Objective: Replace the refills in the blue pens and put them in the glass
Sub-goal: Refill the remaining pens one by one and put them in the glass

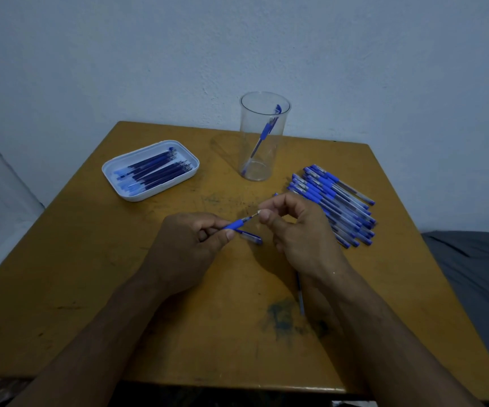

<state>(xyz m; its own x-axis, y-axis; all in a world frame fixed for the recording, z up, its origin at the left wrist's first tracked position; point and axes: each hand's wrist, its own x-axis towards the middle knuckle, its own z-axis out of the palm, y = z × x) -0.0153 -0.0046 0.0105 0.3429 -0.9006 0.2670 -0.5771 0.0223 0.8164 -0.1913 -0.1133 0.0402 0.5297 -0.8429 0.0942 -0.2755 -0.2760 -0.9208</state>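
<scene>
My left hand [190,245] grips a blue pen [237,223] by its barrel at the table's middle, tip pointing up and right. The fingertips of my right hand [293,227] pinch that pen's tip end. A pen cap [252,237] lies on the table just below the pen. A pile of several blue pens [334,198] lies to the right, partly hidden by my right hand. The clear glass [262,136] stands at the back with one blue pen [262,136] leaning inside it. A white tray [112,174] at the back left holds several blue refills [156,171].
A loose refill [300,295] lies on the table under my right wrist. The wooden table [90,274] meets a wall at the back. Grey cloth [478,265] lies off the table's right edge. An ink stain marks the front middle.
</scene>
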